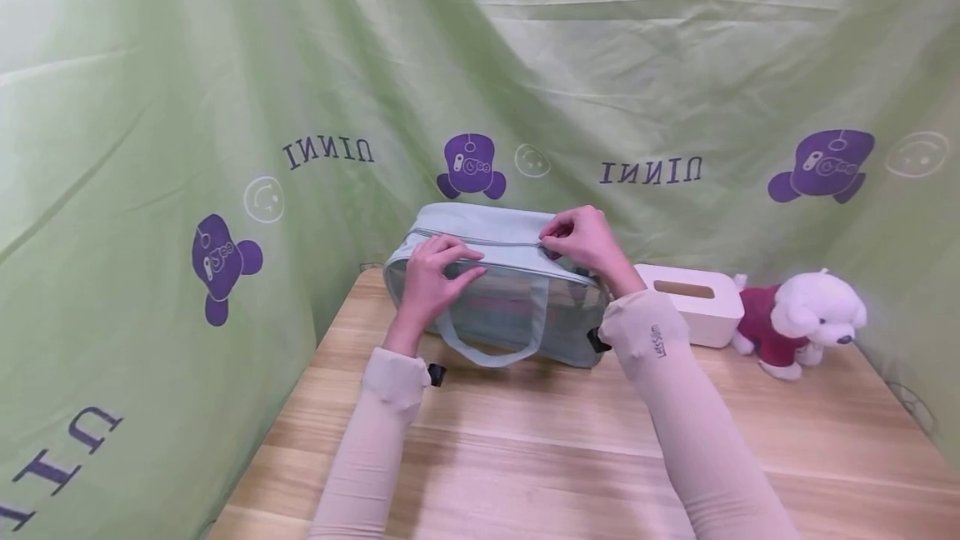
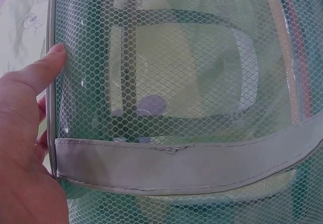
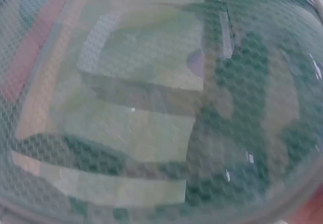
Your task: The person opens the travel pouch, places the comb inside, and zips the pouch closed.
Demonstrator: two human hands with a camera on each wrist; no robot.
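A pale green zip bag (image 1: 487, 219) with clear, mesh-patterned sides stands on the table, its strap handle (image 1: 491, 357) hanging down the front. My left hand (image 1: 435, 280) holds the bag's top front edge, thumb on the front panel and fingers over the top. In the left wrist view that thumb (image 2: 50, 65) lies against the mesh beside the piping. At the right end of the zipper (image 1: 480, 240), my right hand (image 1: 588, 240) pinches the zipper pull, which the fingers mostly hide. The right wrist view shows mainly the see-through panel (image 3: 141, 98).
Right of the bag stands a white tissue box (image 1: 705, 323) with a slot on top. Beside it sits a white plush dog (image 1: 813, 311) in a red top. A green printed curtain (image 1: 405, 65) hangs behind and left of the wooden table (image 1: 510, 457).
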